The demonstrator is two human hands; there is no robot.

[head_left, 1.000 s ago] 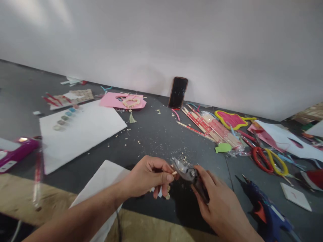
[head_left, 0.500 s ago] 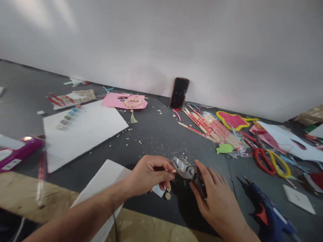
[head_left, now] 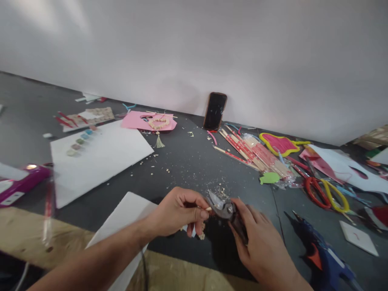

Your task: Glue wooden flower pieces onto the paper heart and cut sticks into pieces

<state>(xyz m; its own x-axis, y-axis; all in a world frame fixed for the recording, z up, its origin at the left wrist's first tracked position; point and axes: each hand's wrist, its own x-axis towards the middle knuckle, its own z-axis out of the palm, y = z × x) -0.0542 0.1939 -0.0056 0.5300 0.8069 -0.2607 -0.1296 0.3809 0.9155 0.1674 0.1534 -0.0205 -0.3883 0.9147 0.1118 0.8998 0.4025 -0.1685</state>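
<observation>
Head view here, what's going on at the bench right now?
A person's left hand pinches a small wooden stick, while the right hand grips pruning shears. The blades are right by the stick's end; whether they touch it is hard to tell. Small pale bits lie scattered on the dark tabletop beyond the hands, and a glue gun lies to the right.

Head view, forward and down

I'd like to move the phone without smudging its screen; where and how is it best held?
Probably by both long side edges of the phone, midway up, coming from the front. It stands on end, leaning back toward the wall, screen outward, so its back looks awkward to reach while both edges look free.
</observation>
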